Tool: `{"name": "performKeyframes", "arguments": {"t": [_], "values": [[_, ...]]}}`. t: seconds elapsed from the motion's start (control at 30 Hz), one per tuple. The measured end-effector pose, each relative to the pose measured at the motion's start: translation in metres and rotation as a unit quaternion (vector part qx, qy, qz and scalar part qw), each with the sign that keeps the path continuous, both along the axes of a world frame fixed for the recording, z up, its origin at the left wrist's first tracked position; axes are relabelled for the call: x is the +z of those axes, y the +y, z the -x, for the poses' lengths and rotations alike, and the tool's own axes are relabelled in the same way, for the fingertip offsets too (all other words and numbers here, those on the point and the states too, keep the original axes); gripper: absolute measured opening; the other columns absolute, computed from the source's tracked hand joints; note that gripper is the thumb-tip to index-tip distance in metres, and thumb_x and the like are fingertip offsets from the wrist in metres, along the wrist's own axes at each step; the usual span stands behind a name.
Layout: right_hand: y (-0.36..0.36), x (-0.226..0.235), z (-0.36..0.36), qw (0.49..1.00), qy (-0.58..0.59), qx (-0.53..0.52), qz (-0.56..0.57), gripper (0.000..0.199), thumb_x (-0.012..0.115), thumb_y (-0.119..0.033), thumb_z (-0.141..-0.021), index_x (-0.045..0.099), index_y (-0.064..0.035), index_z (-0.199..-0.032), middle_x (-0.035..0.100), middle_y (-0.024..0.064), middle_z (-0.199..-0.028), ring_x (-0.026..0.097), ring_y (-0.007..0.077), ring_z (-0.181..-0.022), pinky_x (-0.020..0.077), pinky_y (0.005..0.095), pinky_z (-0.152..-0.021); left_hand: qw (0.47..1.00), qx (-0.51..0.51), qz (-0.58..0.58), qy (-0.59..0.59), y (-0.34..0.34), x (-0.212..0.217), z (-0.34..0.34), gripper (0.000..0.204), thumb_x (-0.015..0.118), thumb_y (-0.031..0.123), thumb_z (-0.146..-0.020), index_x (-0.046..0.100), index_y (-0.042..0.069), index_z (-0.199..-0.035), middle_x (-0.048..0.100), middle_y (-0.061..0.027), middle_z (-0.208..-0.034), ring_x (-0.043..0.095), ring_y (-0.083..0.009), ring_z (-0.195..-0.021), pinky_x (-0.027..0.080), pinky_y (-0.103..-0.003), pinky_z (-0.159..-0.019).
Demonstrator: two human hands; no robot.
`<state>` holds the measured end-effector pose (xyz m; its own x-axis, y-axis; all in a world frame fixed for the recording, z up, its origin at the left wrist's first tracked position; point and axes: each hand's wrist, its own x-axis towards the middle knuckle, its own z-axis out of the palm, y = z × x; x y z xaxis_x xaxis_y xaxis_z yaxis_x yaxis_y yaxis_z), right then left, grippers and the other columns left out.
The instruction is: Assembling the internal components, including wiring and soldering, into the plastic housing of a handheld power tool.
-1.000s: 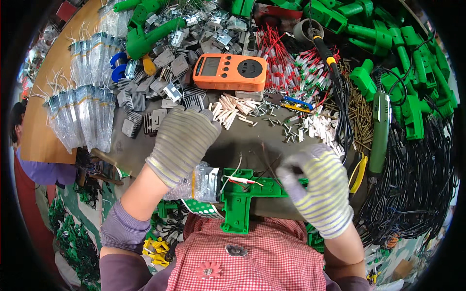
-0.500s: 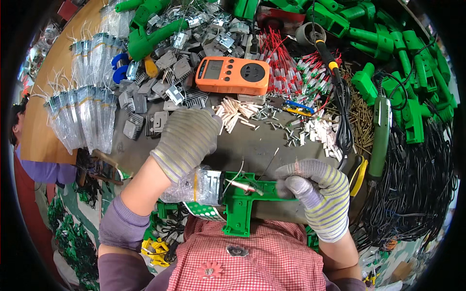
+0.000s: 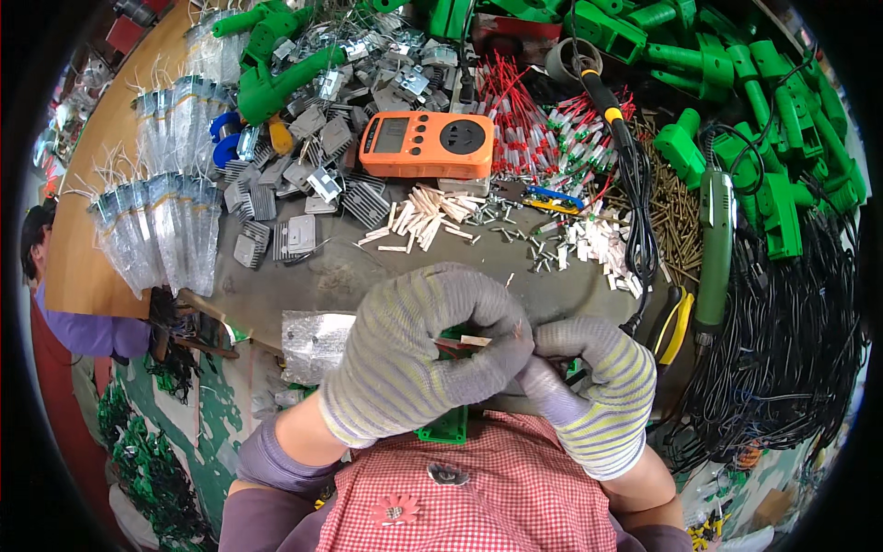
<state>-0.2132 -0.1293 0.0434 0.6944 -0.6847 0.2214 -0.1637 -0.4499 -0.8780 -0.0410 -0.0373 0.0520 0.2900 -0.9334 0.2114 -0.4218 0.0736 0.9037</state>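
My gloved left hand (image 3: 418, 345) and gloved right hand (image 3: 598, 391) meet over the near edge of the table, with thumbs and fingertips pinched together. What lies between the fingertips is too small and covered to make out. Through the loop of my left fingers a small white piece (image 3: 475, 340) shows, and I cannot tell whether it is held. Below them is a green plastic housing (image 3: 445, 429), mostly hidden by my hands. Bubble wrap (image 3: 313, 342) sticks out to the left of my left hand.
Beyond my hands lie white sleeves (image 3: 428, 216), screws (image 3: 497, 213) and an orange meter (image 3: 428, 144). Grey heat sinks (image 3: 294, 237) and wrapped parts (image 3: 161, 230) are at left. At right are a green-handled tool (image 3: 716, 248), yellow-handled pliers (image 3: 676, 327) and black cables (image 3: 782, 359).
My left hand has come from the white sleeve pile back toward me and right, to my right hand. Its fingertips now meet the right ones. The green housing is now mostly covered.
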Motion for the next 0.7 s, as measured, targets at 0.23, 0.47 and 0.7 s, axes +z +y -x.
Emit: {"name": "performKeyframes", "arguments": {"t": [0.23, 0.47, 0.7], "values": [[0.000, -0.010, 0.006, 0.997, -0.055, -0.023, -0.050, 0.008, 0.078, -0.010, -0.082, 0.072, -0.0062, -0.086, 0.067, 0.0078, -0.072, 0.062, 0.0177, -0.056, 0.0482, 0.0293, -0.054, 0.952, 0.217, 0.033, 0.212, 0.004, -0.010, 0.000, 0.010, 0.073, 0.007, -0.083, 0.066, 0.004, -0.089, 0.067, -0.0039, -0.083, 0.060, -0.0086, -0.075, 0.046, -0.023, -0.067], [0.001, -0.009, 0.003, 1.000, -0.018, -0.021, 0.013, 0.014, 0.080, -0.010, -0.078, 0.072, -0.0107, -0.088, 0.055, 0.0022, -0.061, 0.051, 0.0181, -0.049, 0.0401, 0.0323, -0.048, 0.984, 0.049, 0.046, -0.163, 0.013, -0.001, 0.007, 0.014, 0.080, 0.008, -0.076, 0.074, 0.008, -0.089, 0.067, -0.0027, -0.077, 0.063, -0.0204, -0.068, 0.049, -0.033, -0.068], [-0.001, 0.000, 0.003, 0.999, 0.019, -0.009, 0.041, 0.013, 0.080, -0.009, -0.076, 0.071, -0.0089, -0.085, 0.049, 0.0028, -0.057, 0.049, 0.0200, -0.047, 0.0381, 0.0348, -0.047, 0.977, -0.001, 0.067, -0.205, 0.009, 0.000, 0.001, 0.020, 0.080, 0.005, -0.075, 0.073, 0.009, -0.093, 0.069, -0.0049, -0.081, 0.065, -0.0223, -0.072, 0.050, -0.034, -0.069]]}}
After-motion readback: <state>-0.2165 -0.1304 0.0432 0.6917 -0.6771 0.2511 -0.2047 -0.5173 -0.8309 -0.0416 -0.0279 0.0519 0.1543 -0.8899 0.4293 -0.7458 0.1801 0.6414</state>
